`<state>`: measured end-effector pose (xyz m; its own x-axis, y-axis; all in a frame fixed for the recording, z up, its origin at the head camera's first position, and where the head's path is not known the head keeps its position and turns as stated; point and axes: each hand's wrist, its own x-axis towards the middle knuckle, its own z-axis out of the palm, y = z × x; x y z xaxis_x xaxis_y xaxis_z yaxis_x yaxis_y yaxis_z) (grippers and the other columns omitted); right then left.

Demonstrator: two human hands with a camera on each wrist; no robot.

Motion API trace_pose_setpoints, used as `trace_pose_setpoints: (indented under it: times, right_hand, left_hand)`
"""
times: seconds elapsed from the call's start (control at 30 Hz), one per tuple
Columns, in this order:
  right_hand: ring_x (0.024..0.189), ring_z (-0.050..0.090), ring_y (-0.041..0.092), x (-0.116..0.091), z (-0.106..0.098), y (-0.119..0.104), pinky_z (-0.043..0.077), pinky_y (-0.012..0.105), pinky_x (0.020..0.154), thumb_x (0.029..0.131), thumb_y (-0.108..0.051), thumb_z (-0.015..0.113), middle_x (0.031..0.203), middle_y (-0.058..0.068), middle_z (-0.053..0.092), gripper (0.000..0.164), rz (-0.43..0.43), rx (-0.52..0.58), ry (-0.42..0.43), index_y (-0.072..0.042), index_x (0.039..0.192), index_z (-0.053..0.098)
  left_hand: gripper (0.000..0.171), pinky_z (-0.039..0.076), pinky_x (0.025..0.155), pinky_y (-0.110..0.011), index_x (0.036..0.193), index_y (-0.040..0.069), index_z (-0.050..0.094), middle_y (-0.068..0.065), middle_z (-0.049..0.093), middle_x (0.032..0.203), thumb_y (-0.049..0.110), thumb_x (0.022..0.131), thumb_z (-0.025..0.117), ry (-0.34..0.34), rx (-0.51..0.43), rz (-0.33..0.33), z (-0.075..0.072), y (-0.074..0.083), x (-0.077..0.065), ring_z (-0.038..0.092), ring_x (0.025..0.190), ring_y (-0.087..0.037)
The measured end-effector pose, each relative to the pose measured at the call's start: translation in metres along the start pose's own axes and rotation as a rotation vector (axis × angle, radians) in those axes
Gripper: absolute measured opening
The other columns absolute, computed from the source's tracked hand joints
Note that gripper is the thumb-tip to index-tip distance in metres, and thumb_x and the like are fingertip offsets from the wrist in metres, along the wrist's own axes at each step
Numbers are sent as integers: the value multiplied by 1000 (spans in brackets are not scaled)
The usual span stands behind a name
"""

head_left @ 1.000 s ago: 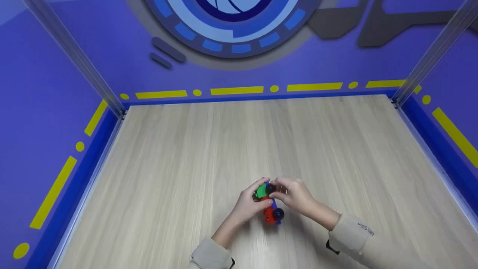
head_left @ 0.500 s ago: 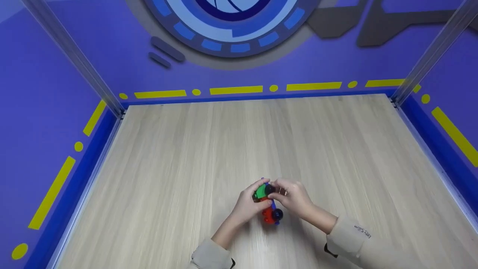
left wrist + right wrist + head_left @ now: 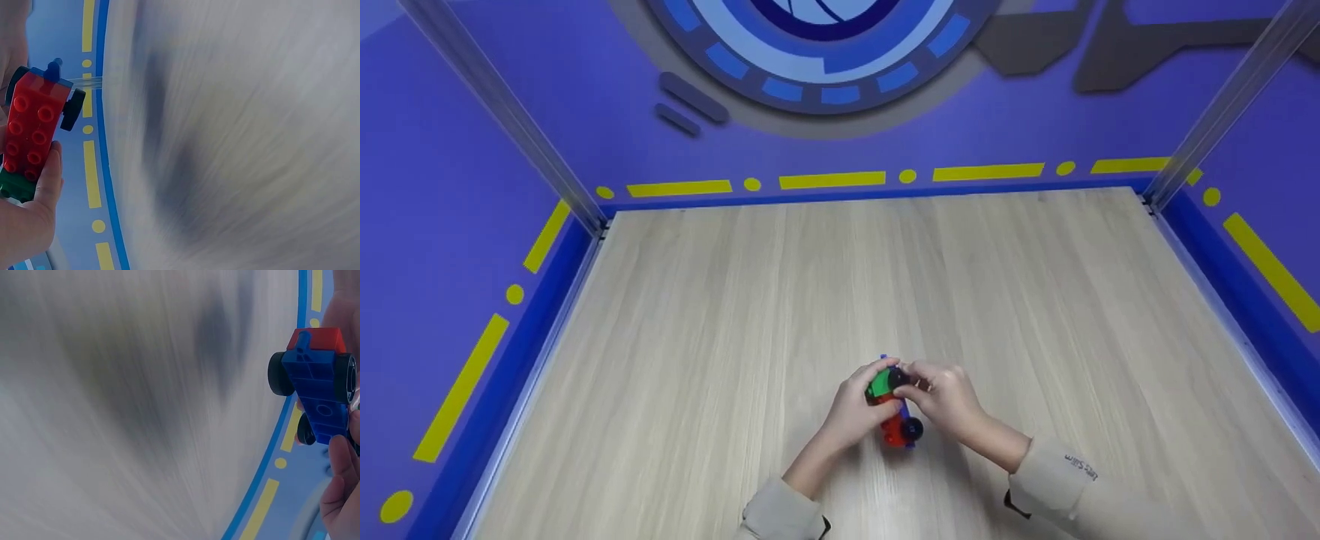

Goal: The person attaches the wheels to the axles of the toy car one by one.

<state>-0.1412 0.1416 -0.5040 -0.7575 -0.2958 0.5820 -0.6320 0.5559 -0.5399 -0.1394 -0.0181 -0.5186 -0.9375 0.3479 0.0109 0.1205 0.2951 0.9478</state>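
A toy car built of toy bricks (image 3: pixel 894 431) is held above the table. It has red bricks (image 3: pixel 36 112), a green brick (image 3: pixel 880 385) at one end, a blue base (image 3: pixel 318 391) and black wheels (image 3: pixel 912 428). My left hand (image 3: pixel 851 412) grips it around the green end, its thumb lying along the red side. On the other side, my right hand (image 3: pixel 950 395) pinches at the wheel by the green end with thumb and index finger. In the right wrist view, fingertips (image 3: pixel 338 450) touch the far end of the base. The pinched wheel is partly hidden.
A light wood tabletop (image 3: pixel 847 285) spreads under both hands. Blue-purple walls (image 3: pixel 840 161) with yellow marks enclose it at the back and sides, with metal posts (image 3: pixel 510 112) in the corners.
Both hands and the toy car have shifted slightly left in the head view. The right hand's fingers stay at the same wheel, and the left hand's grip looks the same.
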Motion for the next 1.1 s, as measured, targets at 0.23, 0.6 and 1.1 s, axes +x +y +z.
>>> trace_pose_setpoints:
  times: [0.23,0.6,1.1]
  right_hand:
    - [57,60,8,1,3,-1,47,15,52,62,-3,75,73,6,68,16,46,11,-8,-4,75,65]
    - [67,65,13,5,4,-4,51,20,57,66,-5,73,78,10,69,14,119,27,-53,-3,78,65]
    - [57,59,7,7,3,-7,47,14,51,73,-6,68,77,9,68,14,376,177,-210,-2,85,64]
  left_hand:
    - [53,44,89,-33,127,17,46,-7,50,122,14,77,64,0,21,1,-2,1,-2,51,107,-18]
    - [63,46,84,-31,133,22,37,-7,50,122,12,77,64,20,83,0,-4,1,-2,51,103,-17]
    - [66,45,85,-35,136,22,33,-6,50,121,15,77,63,27,125,-12,-4,1,-4,51,103,-17]
